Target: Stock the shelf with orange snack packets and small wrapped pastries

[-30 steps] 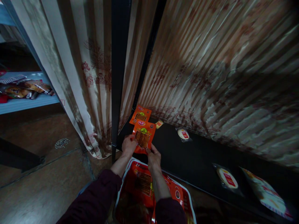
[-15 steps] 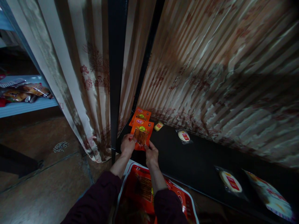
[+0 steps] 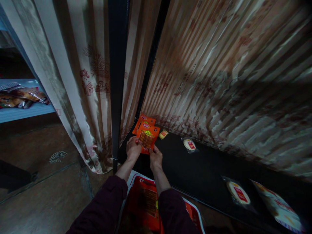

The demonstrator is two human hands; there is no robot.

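Note:
Between my two hands is an orange snack packet (image 3: 147,139) with a clear window showing brown strips. My left hand (image 3: 133,148) pinches its lower left edge, and my right hand (image 3: 155,157) grips the lower right corner. Behind it, partly covered, a second orange packet (image 3: 149,120) lies at the far left end of the black shelf (image 3: 190,169). Below my forearms stands a red basket with a white rim (image 3: 198,213), holding more orange packets (image 3: 148,200) of the same look.
Along the shelf lie a small yellow packet (image 3: 163,134), two round white wrapped items (image 3: 189,145) and a larger bag (image 3: 278,206). A dark post (image 3: 117,81) rises at the left of my hands. Pleated curtains (image 3: 195,81) hang behind. Far left, a blue shelf (image 3: 26,112) carries wrapped food.
The held packet has tipped slightly and moved a little farther back, over the second packet. The view has shifted slightly. Both hands keep their hold.

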